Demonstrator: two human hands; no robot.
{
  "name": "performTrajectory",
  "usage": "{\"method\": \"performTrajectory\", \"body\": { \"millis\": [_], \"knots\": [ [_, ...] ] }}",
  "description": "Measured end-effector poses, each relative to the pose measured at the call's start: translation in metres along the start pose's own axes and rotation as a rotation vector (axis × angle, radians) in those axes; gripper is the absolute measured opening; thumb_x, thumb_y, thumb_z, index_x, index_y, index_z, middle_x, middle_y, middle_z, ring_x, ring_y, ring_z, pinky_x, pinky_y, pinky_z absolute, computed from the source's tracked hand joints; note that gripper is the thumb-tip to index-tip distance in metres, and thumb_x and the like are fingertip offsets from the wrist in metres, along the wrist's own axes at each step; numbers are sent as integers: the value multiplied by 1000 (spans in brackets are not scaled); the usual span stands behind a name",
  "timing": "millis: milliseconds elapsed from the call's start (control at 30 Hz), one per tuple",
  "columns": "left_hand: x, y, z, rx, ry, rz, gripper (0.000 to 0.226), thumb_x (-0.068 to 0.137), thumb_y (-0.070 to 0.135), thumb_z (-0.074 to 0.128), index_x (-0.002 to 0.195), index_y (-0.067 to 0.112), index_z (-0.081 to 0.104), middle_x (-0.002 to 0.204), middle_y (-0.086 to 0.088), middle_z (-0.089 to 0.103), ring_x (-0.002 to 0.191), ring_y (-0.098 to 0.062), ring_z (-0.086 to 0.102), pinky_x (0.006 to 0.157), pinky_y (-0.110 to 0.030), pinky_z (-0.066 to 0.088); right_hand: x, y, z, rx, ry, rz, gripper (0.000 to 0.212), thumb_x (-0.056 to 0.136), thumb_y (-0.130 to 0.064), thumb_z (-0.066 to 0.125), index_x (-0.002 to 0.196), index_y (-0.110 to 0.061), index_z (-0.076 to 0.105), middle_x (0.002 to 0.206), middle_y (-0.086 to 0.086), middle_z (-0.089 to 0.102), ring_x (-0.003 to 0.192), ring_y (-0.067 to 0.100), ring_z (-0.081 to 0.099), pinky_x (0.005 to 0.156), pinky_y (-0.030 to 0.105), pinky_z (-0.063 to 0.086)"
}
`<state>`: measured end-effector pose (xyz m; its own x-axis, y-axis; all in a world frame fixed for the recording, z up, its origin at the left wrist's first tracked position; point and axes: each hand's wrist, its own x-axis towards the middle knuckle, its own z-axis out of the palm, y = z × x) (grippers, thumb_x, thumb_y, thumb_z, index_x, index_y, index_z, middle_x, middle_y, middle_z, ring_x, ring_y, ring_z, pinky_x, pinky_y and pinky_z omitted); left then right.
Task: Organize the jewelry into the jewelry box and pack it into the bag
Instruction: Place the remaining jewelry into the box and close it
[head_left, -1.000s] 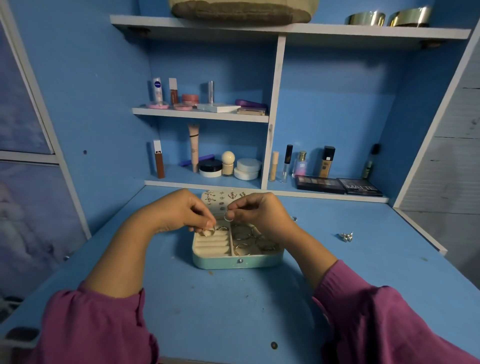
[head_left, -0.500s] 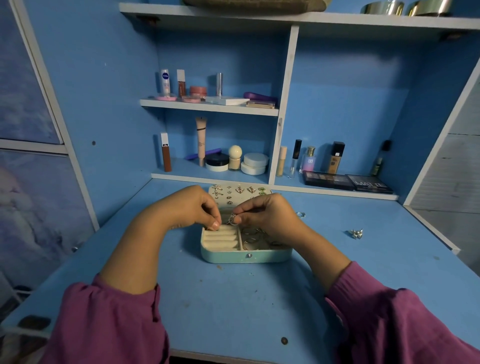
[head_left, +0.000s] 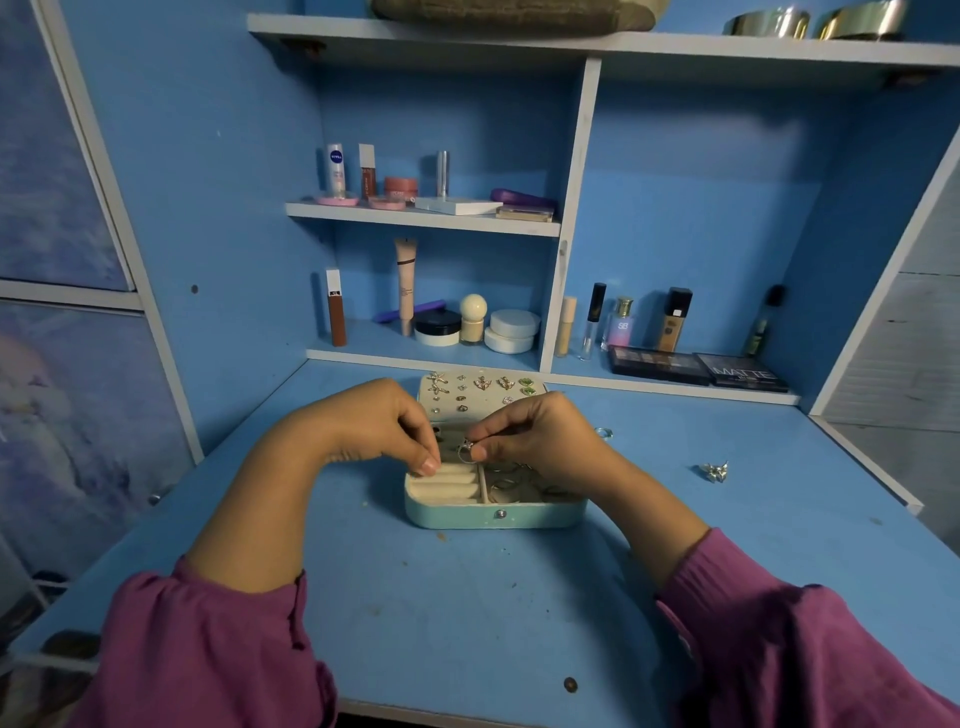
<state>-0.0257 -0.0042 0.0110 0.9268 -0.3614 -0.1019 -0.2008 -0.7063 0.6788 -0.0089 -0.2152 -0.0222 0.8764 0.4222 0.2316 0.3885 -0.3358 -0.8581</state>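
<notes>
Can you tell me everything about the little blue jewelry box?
The jewelry box is small, pale teal, with rounded corners and a metal snap in front. It lies open on the blue desk, lid back, studded with earrings. Inside: cream ring rolls left, rings right. The left hand touches the rolls.

At frame centre an open teal jewelry box (head_left: 493, 514) sits on the blue desk (head_left: 467, 613). The right hand (head_left: 540, 436) pinches a ring (head_left: 466, 451) above it; the left hand's (head_left: 374, 421) fingertips press the cream ring rolls (head_left: 447, 486).

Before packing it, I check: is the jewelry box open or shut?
Open: the jewelry box has its lid raised, showing earrings.
</notes>
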Motion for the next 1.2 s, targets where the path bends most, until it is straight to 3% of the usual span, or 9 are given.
{"method": "performTrajectory", "body": {
  "millis": [200, 300, 433, 600, 900, 1067, 1200],
  "knots": [
    [2, 1, 3, 52, -67, -41, 14, 74, 15, 80, 74, 29, 76, 71, 15, 70, 72, 6, 62, 77, -16, 42, -1, -1, 3, -68, -7, -33, 16, 71, -8, 81, 87, -8, 77, 85, 4, 75, 75, 6, 66, 78, 19, 54],
    [2, 0, 3, 57, -78, -40, 13, 74, 16, 80, 73, 29, 77, 71, 16, 69, 72, 6, 61, 80, -19, 43, -1, -1, 8, -132, -20, -96, 16, 71, -8, 81, 87, -10, 78, 87, 3, 75, 83, 13, 68, 82, 24, 55],
    [2, -2, 2, 47, -76, -40, 12, 73, 16, 80, 74, 27, 77, 71, 16, 69, 72, 7, 61, 79, -18, 42, -1, 1, 12, -185, -34, -182, 15, 73, -7, 79, 88, -9, 78, 88, 1, 75, 83, 7, 68, 83, 22, 54],
    [3, -3, 3, 47, -67, -44, 9, 73, 15, 80, 77, 23, 78, 71, 15, 69, 72, 6, 61, 80, -19, 43, 0, 1, 16, -359, -69, -305, 12, 75, -9, 78, 87, -11, 78, 88, 0, 74, 83, 9, 65, 79, 30, 53],
    [3, -3, 3, 38, -70, -44, 13, 73, 16, 80, 74, 28, 77, 73, 16, 70, 75, 5, 62, 89, -24, 47, -2, -6, 10, -573, -117, -355, 13, 83, -14, 71, 94, -12, 77, 94, 5, 66, 87, 13, 55, 77, 15, 39],
    [1, -4, 1, 13, -77, -33, 13, 75, 14, 79, 76, 26, 77, 78, 10, 73, 75, 3, 64, 81, -20, 49, -2, -3, 10, -514, -120, -257, 13, 84, -18, 71, 96, -17, 77, 88, -6, 64, 78, 1, 51, 74, 14, 41],
    [0, -8, -1, -174, 30, -21, 7, 80, 15, 74, 85, 17, 77, 76, 5, 72, 63, 2, 55, 56, -15, 41, 0, 3, -7, -325, 54, -47, 14, 88, -19, 66, 100, -22, 74, 88, -14, 64, 77, -5, 55, 68, 5, 40]
  ]
}}
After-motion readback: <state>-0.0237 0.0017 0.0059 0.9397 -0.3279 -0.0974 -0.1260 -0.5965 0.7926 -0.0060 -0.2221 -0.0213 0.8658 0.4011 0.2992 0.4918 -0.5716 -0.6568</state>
